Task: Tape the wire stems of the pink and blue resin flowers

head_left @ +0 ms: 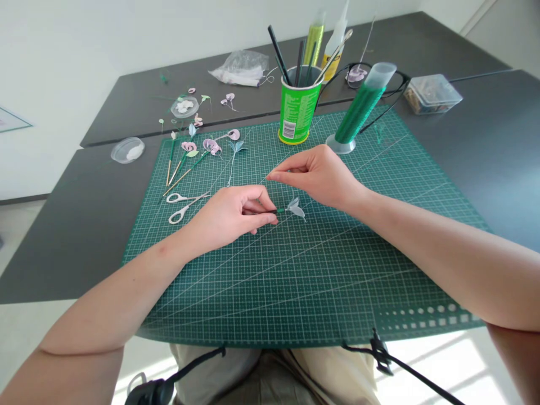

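Over the middle of the cutting mat [337, 270], my left hand [232, 214] pinches a thin dark stem wrapped with green near its tip. Pale blue-grey leaves [296, 208] stick out to the right from that stem, beyond my fingertips. My right hand [318, 174] is raised a little above and behind the leaves. Its thumb and forefinger press together at the left; what they hold, if anything, is too fine to make out. Small white-handled scissors [178, 215] lie just left of my left hand, their blades partly behind it. A wired blue leaf sprig [236, 147] lies behind my left hand.
Craft flowers on sticks [211, 147] lie at the mat's back left, near two small clear dishes [127, 150]. Behind my hands stand a green can [299, 109] of tools and a tilted green thread spool [358, 115]. Glasses [399, 84] and a clear box [434, 94] are at back right.
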`<act>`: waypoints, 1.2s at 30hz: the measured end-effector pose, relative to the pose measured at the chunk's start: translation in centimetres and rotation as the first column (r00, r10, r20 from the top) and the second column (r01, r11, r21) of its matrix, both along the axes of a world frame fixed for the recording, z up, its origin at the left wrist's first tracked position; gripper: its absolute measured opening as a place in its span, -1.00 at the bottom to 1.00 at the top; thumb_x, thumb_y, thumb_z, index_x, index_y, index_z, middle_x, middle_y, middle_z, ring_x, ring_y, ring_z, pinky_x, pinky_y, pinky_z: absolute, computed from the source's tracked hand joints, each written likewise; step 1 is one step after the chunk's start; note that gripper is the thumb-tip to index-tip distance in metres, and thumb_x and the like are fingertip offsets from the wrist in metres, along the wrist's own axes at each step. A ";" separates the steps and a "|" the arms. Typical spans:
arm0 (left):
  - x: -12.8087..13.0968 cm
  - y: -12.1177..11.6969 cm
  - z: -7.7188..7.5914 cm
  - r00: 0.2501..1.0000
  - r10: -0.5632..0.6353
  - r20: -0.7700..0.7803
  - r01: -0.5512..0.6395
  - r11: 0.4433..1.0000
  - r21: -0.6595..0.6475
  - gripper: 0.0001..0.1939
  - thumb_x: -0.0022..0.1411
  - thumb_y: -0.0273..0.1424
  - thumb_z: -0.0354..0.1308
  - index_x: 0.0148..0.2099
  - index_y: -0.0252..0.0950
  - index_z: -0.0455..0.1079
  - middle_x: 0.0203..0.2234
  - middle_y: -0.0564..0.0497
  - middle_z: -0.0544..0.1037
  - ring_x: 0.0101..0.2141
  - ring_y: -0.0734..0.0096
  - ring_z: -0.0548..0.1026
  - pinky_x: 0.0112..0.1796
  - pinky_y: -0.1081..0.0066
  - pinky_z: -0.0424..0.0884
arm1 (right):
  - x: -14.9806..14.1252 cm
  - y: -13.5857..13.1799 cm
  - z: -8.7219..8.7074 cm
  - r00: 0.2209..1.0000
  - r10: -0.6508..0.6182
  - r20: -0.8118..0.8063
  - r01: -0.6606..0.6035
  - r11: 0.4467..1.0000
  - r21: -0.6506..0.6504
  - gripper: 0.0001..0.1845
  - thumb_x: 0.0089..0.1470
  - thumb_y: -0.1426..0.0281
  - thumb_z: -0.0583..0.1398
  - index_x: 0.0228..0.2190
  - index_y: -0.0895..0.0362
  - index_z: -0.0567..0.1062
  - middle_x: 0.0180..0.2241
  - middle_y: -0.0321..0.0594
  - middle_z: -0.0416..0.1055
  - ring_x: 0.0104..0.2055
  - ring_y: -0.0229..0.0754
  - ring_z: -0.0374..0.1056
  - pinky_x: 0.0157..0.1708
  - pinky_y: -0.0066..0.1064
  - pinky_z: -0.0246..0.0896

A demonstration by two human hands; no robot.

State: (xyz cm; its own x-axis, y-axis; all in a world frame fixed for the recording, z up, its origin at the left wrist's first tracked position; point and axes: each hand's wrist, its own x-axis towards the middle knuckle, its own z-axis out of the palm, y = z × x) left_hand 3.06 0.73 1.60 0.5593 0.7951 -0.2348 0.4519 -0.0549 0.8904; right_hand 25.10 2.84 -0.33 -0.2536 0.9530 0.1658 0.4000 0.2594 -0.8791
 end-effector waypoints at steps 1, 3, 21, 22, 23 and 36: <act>0.0 0.0 0.0 1.000 0.012 0.005 -0.012 1.000 -0.002 -0.81 0.22 -0.33 0.42 -0.33 -0.23 0.47 -0.44 0.02 0.72 -0.49 0.41 0.60 -0.45 0.45 0.47 | 0.0 0.0 0.0 1.000 0.003 0.002 -0.003 1.000 0.004 -0.80 0.20 0.32 0.38 -0.38 0.18 0.76 -0.61 -0.33 0.36 -0.50 -0.31 0.15 -0.43 -0.31 0.01; 0.0 0.1 0.0 0.999 0.030 0.015 -0.030 1.000 -0.006 -0.80 0.19 -0.34 0.46 -0.34 -0.22 0.49 -0.47 0.04 0.70 -0.45 0.38 0.63 -0.42 0.44 0.50 | 0.0 0.0 -0.1 1.000 0.006 0.006 -0.006 1.000 0.008 -0.81 0.19 0.33 0.38 -0.38 0.18 0.76 -0.62 -0.34 0.34 -0.50 -0.31 0.14 -0.43 -0.32 0.01; -0.3 0.6 -0.1 0.997 0.065 -0.048 -0.063 0.997 0.050 -0.78 0.13 -0.26 0.47 -0.30 -0.23 0.51 -0.31 -0.03 0.77 -0.19 0.10 0.76 -0.21 0.24 0.60 | 0.1 0.4 -0.5 0.994 0.023 -0.109 -0.035 0.994 -0.106 -0.59 0.04 0.06 0.48 -0.39 0.19 0.76 -0.41 -0.13 0.63 -0.40 -0.22 0.35 -0.35 -0.28 0.24; -0.3 0.6 -0.2 0.997 0.058 -0.043 -0.056 0.997 0.044 -0.77 0.13 -0.25 0.47 -0.30 -0.22 0.51 -0.30 -0.03 0.78 -0.18 0.09 0.76 -0.20 0.23 0.60 | 0.1 0.4 -0.5 0.993 0.024 -0.111 -0.036 0.993 -0.109 -0.60 0.04 0.07 0.48 -0.39 0.19 0.76 -0.42 -0.13 0.62 -0.40 -0.23 0.34 -0.36 -0.28 0.23; -0.2 0.6 -0.2 0.998 0.054 -0.035 -0.053 0.998 0.039 -0.77 0.13 -0.25 0.46 -0.30 -0.22 0.50 -0.30 -0.02 0.77 -0.17 0.09 0.77 -0.20 0.23 0.60 | 0.1 0.4 -0.4 0.993 0.026 -0.113 -0.039 0.993 -0.111 -0.61 0.05 0.08 0.48 -0.39 0.20 0.76 -0.43 -0.14 0.61 -0.41 -0.24 0.33 -0.37 -0.28 0.21; -0.1 0.6 -0.6 0.996 0.026 0.081 -0.027 1.000 0.010 -0.71 0.16 -0.31 0.43 -0.34 -0.21 0.32 -0.45 0.06 0.67 -0.30 0.19 0.75 -0.41 0.40 0.49 | 0.1 0.4 -0.4 0.993 0.057 -0.104 -0.068 0.992 -0.107 -0.57 0.08 0.07 0.46 -0.39 0.23 0.76 -0.49 -0.18 0.55 -0.47 -0.30 0.21 -0.42 -0.29 0.07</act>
